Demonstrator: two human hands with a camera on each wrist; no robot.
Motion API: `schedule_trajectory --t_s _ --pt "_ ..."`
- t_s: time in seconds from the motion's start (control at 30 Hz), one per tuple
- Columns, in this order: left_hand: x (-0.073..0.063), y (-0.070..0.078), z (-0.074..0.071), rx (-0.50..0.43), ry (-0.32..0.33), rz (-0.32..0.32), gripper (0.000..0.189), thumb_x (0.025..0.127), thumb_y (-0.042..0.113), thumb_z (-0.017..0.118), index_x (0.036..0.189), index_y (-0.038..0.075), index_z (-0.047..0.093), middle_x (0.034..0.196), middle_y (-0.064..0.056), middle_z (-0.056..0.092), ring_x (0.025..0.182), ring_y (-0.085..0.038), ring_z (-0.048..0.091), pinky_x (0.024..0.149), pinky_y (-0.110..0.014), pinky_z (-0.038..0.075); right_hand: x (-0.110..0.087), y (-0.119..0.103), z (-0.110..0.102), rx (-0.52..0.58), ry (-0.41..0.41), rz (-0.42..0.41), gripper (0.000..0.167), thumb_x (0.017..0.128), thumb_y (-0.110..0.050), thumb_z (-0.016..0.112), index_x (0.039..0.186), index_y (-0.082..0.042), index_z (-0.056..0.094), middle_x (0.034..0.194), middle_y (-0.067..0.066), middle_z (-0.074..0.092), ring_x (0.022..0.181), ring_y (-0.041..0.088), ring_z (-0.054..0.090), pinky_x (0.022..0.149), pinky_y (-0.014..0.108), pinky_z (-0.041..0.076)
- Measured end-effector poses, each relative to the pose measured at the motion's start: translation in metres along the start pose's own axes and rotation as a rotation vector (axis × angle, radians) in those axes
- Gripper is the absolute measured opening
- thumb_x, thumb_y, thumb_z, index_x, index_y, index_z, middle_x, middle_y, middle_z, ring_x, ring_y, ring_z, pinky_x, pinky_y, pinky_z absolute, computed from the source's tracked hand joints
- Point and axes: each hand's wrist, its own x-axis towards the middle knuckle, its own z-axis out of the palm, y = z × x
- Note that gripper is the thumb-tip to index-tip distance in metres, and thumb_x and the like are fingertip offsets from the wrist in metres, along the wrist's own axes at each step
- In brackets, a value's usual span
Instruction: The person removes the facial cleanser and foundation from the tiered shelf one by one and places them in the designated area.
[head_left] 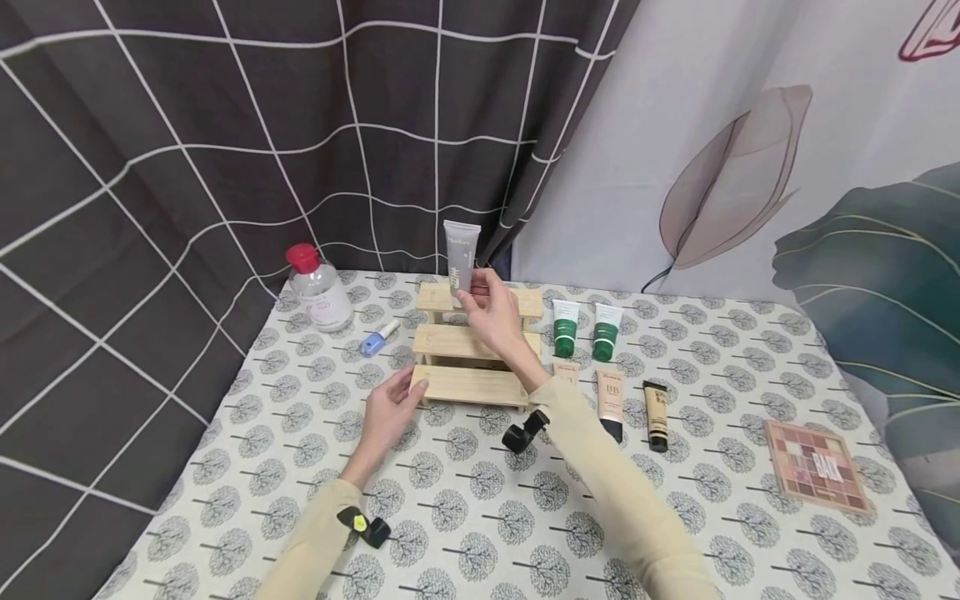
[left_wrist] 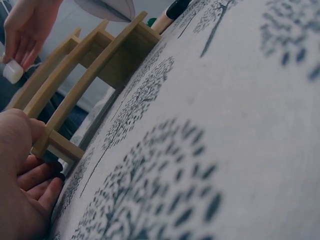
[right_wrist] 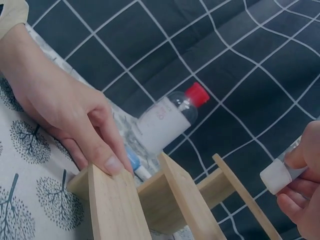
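A grey squeeze tube [head_left: 461,254] stands upright in my right hand [head_left: 495,312], pinched near its white cap [right_wrist: 276,176]. It is above the top step of a three-tier wooden display stand [head_left: 468,383], and the right wrist view shows the cap apart from that step. My left hand [head_left: 388,408] grips the left end of the stand's lowest step, thumb on top and fingers around the end and below. In the left wrist view the stand's side [left_wrist: 95,75] appears, with the thumb at its near corner.
Left of the stand are a clear bottle with a red cap [head_left: 321,292] and a small blue bottle [head_left: 372,342]. To its right lie green-and-white tubes [head_left: 566,329], BB cream tubes [head_left: 611,396], a gold tube [head_left: 656,412] and an eyeshadow palette [head_left: 816,465]. Curtains [head_left: 300,100] hang behind.
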Motion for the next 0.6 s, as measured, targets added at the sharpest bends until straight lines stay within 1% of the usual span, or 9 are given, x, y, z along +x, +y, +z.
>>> schedule_trajectory --t_s 0.27,0.6 --pt "0.001 0.000 0.000 0.001 -0.001 0.005 0.056 0.097 0.029 0.070 0.143 0.002 0.054 0.143 -0.022 0.058 0.131 -0.036 0.059 0.109 -0.035 0.053 -0.005 0.002 -0.023 0.028 0.023 -0.001 0.035 0.097 -0.006 0.065 0.128 0.006 0.055 0.126 0.024 0.064 0.118 0.034 0.065 0.107 0.035 0.056" --pt "0.000 0.001 0.000 0.011 -0.006 -0.004 0.056 0.097 0.030 0.069 0.143 0.002 0.054 0.144 -0.022 0.057 0.132 -0.036 0.059 0.110 -0.034 0.053 -0.014 0.013 -0.056 0.055 0.027 0.043 0.041 0.098 -0.007 0.064 0.133 0.007 0.051 0.130 0.025 0.061 0.120 0.035 0.063 0.109 0.037 0.055"
